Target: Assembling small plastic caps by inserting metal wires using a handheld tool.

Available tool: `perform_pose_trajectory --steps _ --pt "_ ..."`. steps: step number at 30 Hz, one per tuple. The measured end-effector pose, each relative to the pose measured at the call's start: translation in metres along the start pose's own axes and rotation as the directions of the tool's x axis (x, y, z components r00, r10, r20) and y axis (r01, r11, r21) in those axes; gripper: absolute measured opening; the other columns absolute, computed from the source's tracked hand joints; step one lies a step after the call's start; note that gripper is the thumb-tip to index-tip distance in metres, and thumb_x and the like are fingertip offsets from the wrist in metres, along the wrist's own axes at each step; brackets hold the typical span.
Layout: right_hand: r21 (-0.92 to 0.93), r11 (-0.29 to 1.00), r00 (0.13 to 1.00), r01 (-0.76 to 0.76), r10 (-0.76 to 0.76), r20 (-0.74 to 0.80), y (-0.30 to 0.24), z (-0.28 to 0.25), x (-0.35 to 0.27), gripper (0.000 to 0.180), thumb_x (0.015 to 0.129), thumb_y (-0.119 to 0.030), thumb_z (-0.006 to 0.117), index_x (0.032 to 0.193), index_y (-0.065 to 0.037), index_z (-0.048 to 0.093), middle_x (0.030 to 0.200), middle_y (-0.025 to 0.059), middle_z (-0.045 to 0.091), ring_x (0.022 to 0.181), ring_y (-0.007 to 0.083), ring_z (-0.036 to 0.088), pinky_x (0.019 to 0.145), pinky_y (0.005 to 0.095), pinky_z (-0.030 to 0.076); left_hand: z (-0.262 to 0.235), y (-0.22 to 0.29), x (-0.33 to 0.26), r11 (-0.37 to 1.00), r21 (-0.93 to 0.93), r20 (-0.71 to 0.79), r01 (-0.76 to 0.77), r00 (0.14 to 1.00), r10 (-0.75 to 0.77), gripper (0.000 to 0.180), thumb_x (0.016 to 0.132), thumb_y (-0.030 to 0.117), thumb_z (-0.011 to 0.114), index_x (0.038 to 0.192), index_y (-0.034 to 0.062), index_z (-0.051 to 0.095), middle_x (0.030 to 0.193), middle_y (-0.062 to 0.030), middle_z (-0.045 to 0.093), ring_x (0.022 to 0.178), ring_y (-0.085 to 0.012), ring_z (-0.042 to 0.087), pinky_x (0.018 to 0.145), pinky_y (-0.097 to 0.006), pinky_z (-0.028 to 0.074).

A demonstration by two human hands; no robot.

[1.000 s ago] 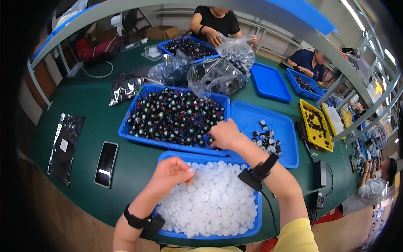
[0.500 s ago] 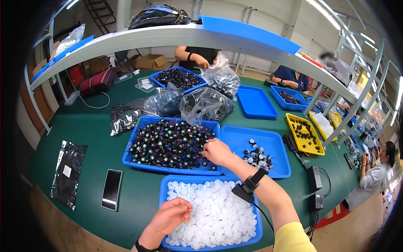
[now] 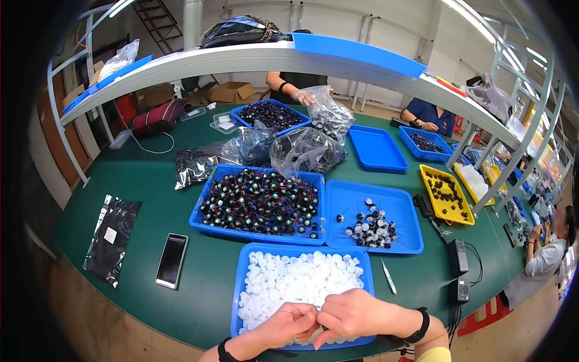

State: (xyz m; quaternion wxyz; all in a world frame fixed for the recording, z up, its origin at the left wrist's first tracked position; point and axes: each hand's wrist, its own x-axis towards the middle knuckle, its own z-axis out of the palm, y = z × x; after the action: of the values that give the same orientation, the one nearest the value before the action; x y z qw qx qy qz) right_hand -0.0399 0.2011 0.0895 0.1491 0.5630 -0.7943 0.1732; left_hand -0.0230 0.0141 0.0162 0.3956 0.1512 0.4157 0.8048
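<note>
Both hands meet low at the near edge of the green table, over the front of the shallow blue plastic tray heaped with small white round plastic caps. Left hand and right hand touch at the fingertips, fingers curled in and pressed together around something tiny between them. What is pinched is hidden by the knuckles; cannot tell if it is a cap, a wired part or both. Black band on each wrist.

Caps look light, stiff, smooth, likely slippery and quick to roll or spill if the heap is nudged. Best taken one at a time by the rim with thumb and forefinger, not scooped.

Just behind that tray: larger blue tray packed with small dark round components with thin red and black wires. Wires look thin and tangly, probably fragile at the joint; judged safer to hold the body, not the lead. To its right, another blue tray with a small cluster of black and white capped pieces.

Metal tweezers lie on the table right of the cap tray. Black smartphone and dark glossy plastic bag lie to the left. Clear crumpled bags of parts sit further back. Another person's gloved hand holds a bag at the far side.
</note>
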Motion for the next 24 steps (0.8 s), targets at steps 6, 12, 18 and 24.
perform_pose_trajectory --steps 6,12,18,24 --pt "0.012 0.975 0.968 -0.223 0.223 -0.114 -0.028 0.000 -0.027 0.038 0.069 -0.038 0.072 0.073 -0.005 0.055 0.060 0.0016 0.050 0.050 0.0139 0.051 0.041 0.0233 0.041 0.024 -0.009 0.002 0.984 0.177 -0.139 0.025 0.990 -0.001 0.029 0.095 0.023 0.042 0.080 0.0010 0.053 0.063 0.0017 0.044 0.053 -0.0059 0.037 0.048 -0.020 0.029" --pt "0.583 0.662 0.702 -0.472 0.682 -0.206 -0.046 0.023 -0.037 0.024 0.070 -0.010 0.074 0.086 -0.001 0.059 0.079 0.0076 0.059 0.058 0.0135 0.058 0.050 0.0225 0.048 0.033 -0.016 0.005 0.773 0.571 -0.124 -0.276 0.902 0.414 0.021 0.091 0.014 0.049 0.076 -0.0003 0.054 0.067 0.0004 0.046 0.060 -0.0061 0.038 0.051 -0.022 0.033" --pt "0.498 0.690 0.708 -0.525 0.679 -0.194 -0.052 0.017 -0.048 0.022 0.071 -0.005 0.072 0.088 0.000 0.060 0.081 0.0070 0.053 0.054 0.0103 0.052 0.046 0.0219 0.042 0.034 -0.010 0.002 0.853 0.512 -0.161 -0.102 0.964 0.212 0.015 0.089 0.007 0.051 0.077 -0.0016 0.055 0.076 -0.0026 0.052 0.066 -0.0060 0.043 0.056 -0.021 0.035" --pt "0.442 0.719 0.770 -0.537 0.631 -0.090 -0.058 0.020 -0.049 0.016 0.077 0.001 0.060 0.091 0.001 0.051 0.093 0.0127 0.052 0.075 0.0268 0.056 0.064 0.0312 0.047 0.035 -0.008 0.002 0.802 0.579 -0.159 -0.145 0.945 0.285 0.010 0.085 0.005 0.053 0.077 -0.0002 0.055 0.073 -0.0037 0.052 0.063 -0.0072 0.045 0.052 -0.022 0.037"
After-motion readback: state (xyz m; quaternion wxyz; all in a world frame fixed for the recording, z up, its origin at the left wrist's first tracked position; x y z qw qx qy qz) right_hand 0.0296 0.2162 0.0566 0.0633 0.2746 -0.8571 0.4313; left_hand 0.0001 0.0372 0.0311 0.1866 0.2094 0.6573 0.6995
